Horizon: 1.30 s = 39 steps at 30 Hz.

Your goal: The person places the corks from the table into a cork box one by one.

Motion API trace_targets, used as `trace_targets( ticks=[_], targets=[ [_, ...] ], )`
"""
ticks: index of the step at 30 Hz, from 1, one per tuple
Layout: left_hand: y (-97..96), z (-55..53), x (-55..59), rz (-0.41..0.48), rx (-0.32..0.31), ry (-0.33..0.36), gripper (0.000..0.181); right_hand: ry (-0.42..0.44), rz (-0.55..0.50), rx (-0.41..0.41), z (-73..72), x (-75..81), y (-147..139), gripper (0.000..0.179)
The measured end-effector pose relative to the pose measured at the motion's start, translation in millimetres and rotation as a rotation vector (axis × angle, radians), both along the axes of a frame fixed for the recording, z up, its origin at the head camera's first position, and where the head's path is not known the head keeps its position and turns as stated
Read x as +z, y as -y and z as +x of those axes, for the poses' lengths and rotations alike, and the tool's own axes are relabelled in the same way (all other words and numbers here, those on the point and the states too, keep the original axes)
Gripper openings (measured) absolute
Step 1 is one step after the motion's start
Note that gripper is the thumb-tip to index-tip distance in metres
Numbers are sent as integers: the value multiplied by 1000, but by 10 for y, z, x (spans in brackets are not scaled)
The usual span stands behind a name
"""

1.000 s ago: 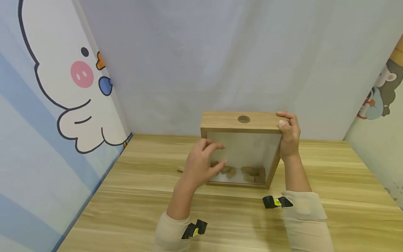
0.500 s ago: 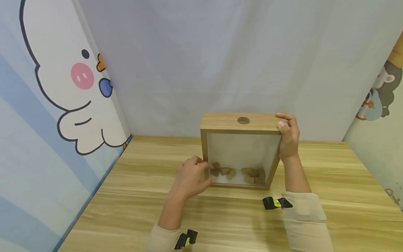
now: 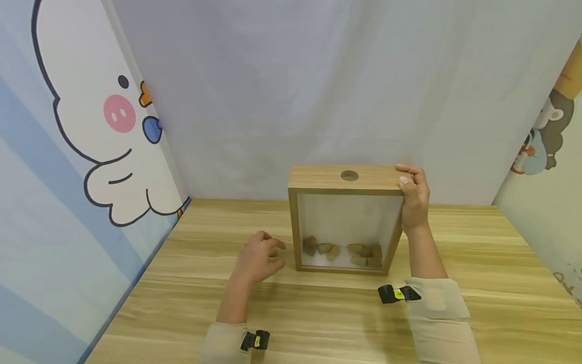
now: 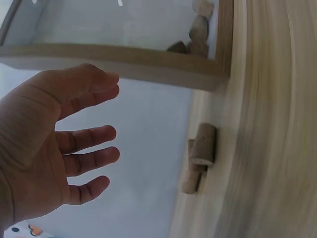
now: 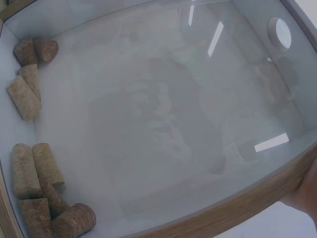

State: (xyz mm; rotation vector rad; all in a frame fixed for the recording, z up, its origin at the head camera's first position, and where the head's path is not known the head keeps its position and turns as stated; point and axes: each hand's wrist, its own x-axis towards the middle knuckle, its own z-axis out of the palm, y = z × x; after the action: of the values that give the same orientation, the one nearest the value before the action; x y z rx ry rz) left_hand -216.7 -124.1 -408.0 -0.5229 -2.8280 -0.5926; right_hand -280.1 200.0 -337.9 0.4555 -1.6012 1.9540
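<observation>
A shallow wooden box (image 3: 318, 177) with a clear front stands upright on the table, a round hole (image 3: 349, 175) in its top. Several corks (image 5: 26, 171) lie along its bottom, seen through the pane. My right hand (image 3: 416, 202) grips the box's upper right corner, thumb in front and fingers over the top. To the left of the box, my left hand (image 3: 256, 258) is held low with fingers spread and slightly bent, nothing between them. Loose corks (image 4: 204, 144) lie on the table beyond those fingers in the left wrist view; in the head view the hand mostly hides them.
The wood-grain table (image 3: 327, 318) extends in front of the box and to both sides. A pale curtain (image 3: 291, 91) hangs close behind it. Cartoon-printed panels flank the table, with a white figure (image 3: 82, 101) on the left one.
My left hand has moved from in front of the box's pane leftward and down to beside the box, near the loose corks. The right hand keeps its grip on the corner.
</observation>
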Motion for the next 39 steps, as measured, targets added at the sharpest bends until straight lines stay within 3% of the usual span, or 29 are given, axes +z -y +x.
trace_targets(
  ticks=[6,14,24,32,39],
  targets=[
    [132,-86,-134,25,19,32,23,11,13,3,3,11,-12,28],
    [240,-210,-344,95,20,127,20,12,15,-10,-9,13,16,30],
    [262,-313,-433,132,40,266,22,9,21,-23,6,8,6,29],
    [240,-343,-556,76,80,291,17,5,3,-22,19,12,12,29],
    [263,-293,-539,127,94,299,12,13,-2,-24,27,12,14,29]
  ],
)
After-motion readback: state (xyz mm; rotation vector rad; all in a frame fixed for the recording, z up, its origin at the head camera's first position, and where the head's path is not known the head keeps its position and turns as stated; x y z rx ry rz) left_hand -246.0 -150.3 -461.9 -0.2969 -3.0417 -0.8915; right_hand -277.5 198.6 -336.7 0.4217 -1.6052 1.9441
